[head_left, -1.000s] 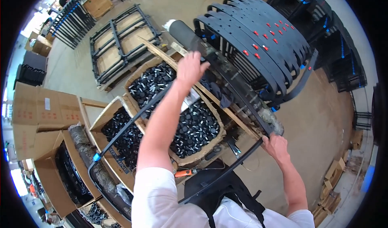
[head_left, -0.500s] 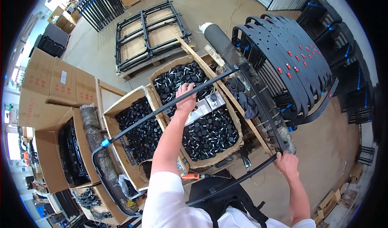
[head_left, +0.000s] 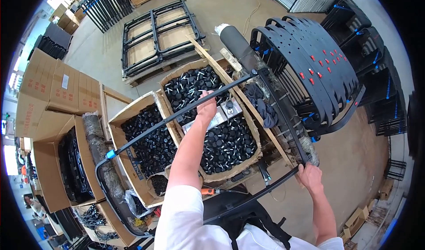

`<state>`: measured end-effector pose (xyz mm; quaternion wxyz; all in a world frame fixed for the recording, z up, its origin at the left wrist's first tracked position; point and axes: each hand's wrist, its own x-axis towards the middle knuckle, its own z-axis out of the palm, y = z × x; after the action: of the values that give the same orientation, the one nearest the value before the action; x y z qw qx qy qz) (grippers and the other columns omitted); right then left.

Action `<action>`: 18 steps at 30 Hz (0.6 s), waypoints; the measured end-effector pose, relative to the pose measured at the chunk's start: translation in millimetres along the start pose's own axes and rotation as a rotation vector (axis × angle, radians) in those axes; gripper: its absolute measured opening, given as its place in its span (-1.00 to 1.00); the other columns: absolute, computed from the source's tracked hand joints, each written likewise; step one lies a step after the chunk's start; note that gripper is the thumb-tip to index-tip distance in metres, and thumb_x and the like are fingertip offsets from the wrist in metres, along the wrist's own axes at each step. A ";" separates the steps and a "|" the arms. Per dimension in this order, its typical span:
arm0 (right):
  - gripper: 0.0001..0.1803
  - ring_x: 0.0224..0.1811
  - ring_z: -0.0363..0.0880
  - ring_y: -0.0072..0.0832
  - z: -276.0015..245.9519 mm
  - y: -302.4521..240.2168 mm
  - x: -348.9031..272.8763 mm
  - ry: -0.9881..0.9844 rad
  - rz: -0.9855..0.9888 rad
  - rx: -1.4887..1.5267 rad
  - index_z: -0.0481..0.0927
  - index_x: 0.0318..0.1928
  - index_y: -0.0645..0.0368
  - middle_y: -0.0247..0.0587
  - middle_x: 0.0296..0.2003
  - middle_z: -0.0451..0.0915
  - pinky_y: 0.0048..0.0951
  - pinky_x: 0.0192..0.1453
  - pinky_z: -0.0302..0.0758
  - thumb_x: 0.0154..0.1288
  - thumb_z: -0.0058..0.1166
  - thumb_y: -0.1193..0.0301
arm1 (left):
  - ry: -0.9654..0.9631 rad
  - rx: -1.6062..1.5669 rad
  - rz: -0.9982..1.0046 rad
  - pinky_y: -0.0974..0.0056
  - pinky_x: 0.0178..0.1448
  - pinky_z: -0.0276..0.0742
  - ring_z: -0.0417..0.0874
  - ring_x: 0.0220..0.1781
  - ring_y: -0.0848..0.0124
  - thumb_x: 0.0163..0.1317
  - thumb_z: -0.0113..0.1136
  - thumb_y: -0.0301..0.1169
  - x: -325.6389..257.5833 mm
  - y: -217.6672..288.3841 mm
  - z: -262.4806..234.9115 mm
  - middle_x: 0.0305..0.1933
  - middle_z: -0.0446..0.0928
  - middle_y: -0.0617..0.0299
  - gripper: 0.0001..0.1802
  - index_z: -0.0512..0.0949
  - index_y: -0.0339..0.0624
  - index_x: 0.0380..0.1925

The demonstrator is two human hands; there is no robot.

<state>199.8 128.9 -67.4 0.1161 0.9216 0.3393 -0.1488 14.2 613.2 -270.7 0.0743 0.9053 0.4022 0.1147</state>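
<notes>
Fingers: right hand (head_left: 311, 178) grips black bent metal frame (head_left: 146, 134) | left hand (head_left: 206, 108) moved near round black plastic knobs (head_left: 190, 82), hold unclear | right seems main hold

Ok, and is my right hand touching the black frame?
Touching. The head view shows the right hand gripping the black frame at its near right corner, fingers against the bar with no visible gap.

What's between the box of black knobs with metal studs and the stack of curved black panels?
The head view shows a wooden strip, a dark cloth and a long roll there, the black frame partly overlapping the roll.
</notes>
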 end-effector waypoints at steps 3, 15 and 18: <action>-0.52 -0.21 0.76 0.17 -16.1 0.9 10.5 -0.053 -0.144 -0.025 0.69 -0.25 0.35 0.29 -0.36 0.73 0.11 -0.01 0.65 0.47 0.09 0.09 | 0.065 -0.101 -0.044 -0.06 0.12 0.66 0.70 0.06 -0.02 0.37 0.27 -0.35 -10.0 -12.2 -13.7 0.04 0.58 -0.06 -0.69 0.50 -0.19 0.04; -0.81 -0.02 0.68 0.02 -119.3 -306.8 135.1 0.265 -1.040 0.558 0.72 -0.07 0.11 -0.05 -0.19 0.67 -0.04 0.04 0.60 0.37 0.26 0.34 | -0.195 -1.196 -0.507 0.15 0.28 0.59 0.72 0.16 0.20 0.58 0.12 -0.40 -271.9 73.6 -164.9 0.17 0.67 0.03 -0.72 0.57 -0.22 0.19; -0.79 0.02 0.71 0.00 -108.1 -422.3 191.6 0.199 -1.122 0.511 0.75 -0.11 0.11 -0.06 -0.15 0.72 -0.03 0.12 0.61 0.32 0.16 0.36 | -0.154 -1.242 -0.495 0.32 -0.04 0.61 0.59 -0.18 0.54 0.59 0.16 -0.38 -346.2 81.4 -193.2 -0.06 0.58 0.26 -0.63 0.49 -0.23 0.31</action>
<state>81.3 589.8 -82.2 -0.2359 0.6113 0.7344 -0.1771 -204.7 309.2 -117.5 0.6339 0.5811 0.4508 0.2394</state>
